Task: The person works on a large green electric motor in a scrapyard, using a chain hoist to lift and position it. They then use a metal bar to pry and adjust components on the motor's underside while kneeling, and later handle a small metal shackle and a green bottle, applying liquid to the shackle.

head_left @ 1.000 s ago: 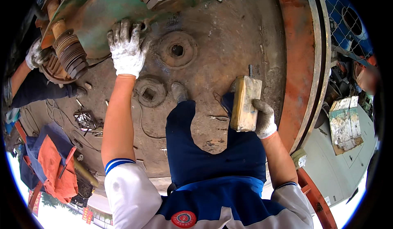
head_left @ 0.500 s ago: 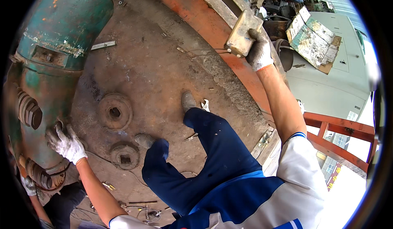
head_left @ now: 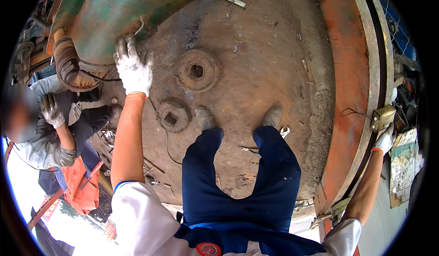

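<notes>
My left hand [head_left: 134, 66], in a dirty white knit glove, is stretched out at the upper left with its fingers spread. Its fingertips lie against the lower edge of a large green metal cylinder [head_left: 114, 16], by a small bent hook [head_left: 140, 26]. Far off to the right, my right hand [head_left: 385, 139], gloved too, grips a worn yellowish box [head_left: 383, 118] from below. The box is beside the steel rim of a curved orange beam [head_left: 345, 50], and a thin wire loop [head_left: 352, 112] runs from it. Part of the right fingers is hidden behind the box.
Two round rusty discs with centre holes, a larger one [head_left: 186, 71] and a smaller one [head_left: 170, 119], lie on the floor. A wrench [head_left: 284, 132] and pliers [head_left: 249, 150] lie near my feet. A gloved co-worker [head_left: 45, 119] sits at the left, beside a large threaded bolt [head_left: 67, 61].
The view has turned left, so the cylinder and discs appear farther right and higher. The box in my right hand is now farther right and lower in the picture. My left hand stays by the cylinder.
</notes>
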Demonstrator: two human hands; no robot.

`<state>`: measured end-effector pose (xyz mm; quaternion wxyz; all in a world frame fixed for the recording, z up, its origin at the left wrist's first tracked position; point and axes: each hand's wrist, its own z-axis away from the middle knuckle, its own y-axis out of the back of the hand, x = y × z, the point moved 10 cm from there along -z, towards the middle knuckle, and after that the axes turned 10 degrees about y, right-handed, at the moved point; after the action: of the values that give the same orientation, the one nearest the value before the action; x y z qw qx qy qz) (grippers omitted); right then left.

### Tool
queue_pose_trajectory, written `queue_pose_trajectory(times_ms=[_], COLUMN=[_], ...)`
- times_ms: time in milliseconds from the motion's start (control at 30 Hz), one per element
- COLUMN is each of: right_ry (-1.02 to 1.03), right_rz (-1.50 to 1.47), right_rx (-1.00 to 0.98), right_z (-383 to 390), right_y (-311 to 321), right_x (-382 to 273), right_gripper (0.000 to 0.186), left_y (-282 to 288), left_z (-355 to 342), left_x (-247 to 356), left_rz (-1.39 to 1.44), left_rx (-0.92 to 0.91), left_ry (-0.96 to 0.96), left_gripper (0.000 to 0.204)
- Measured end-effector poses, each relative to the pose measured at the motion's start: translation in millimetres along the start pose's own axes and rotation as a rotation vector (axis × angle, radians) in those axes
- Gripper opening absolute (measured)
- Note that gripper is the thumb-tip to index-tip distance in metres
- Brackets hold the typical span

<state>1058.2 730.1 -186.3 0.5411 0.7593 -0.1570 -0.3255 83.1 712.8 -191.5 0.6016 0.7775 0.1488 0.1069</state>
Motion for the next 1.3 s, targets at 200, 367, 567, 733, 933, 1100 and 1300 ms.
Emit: queue_pose_trajectory(times_ms=[200,367,567,733,933,1100,1300], right_ry=[0.372,0.881,1.347,1.079,1.219,1.623,1.971], right_rz=[-0.469,0.208,0.591,0.688,0.185,-0.028,-0.114], right_rx=[-0.502,-1.698,-2.317,-2.252,-1.456,-1.165,-1.052], right_z=[290.7,646.5,827.4,803.6,736.4,738.6,768.9], right_y=[-23.2,-88.8,80.4,74.0,-161.2,-286.9,-357.4], right_x=[-204.3,-205.3,-16.8,-143.0,-402.0,-529.6,-565.1], right_gripper=[0.048,0.053,0.062,0.056,0.052,0.033,0.034], left_y=[-43.6,-27.8,127.6,56.3,-118.1,-206.5,-269.7], left_z=[197.7,406.1,572.8,445.9,203.1,151.1,231.8], left_x=[19.8,78.0,112.0,51.7,-183.7,-292.4,-317.2], left_rz=[0.277,0.504,0.489,0.765,0.329,0.092,-0.085], left_rx=[-0.444,-0.872,-1.388,-0.986,-0.404,-0.317,-0.422], left_ry=[0.351,0.680,0.677,0.692,0.573,0.440,0.299], left_gripper=[0.075,0.073,0.075,0.076,0.075,0.077,0.080])
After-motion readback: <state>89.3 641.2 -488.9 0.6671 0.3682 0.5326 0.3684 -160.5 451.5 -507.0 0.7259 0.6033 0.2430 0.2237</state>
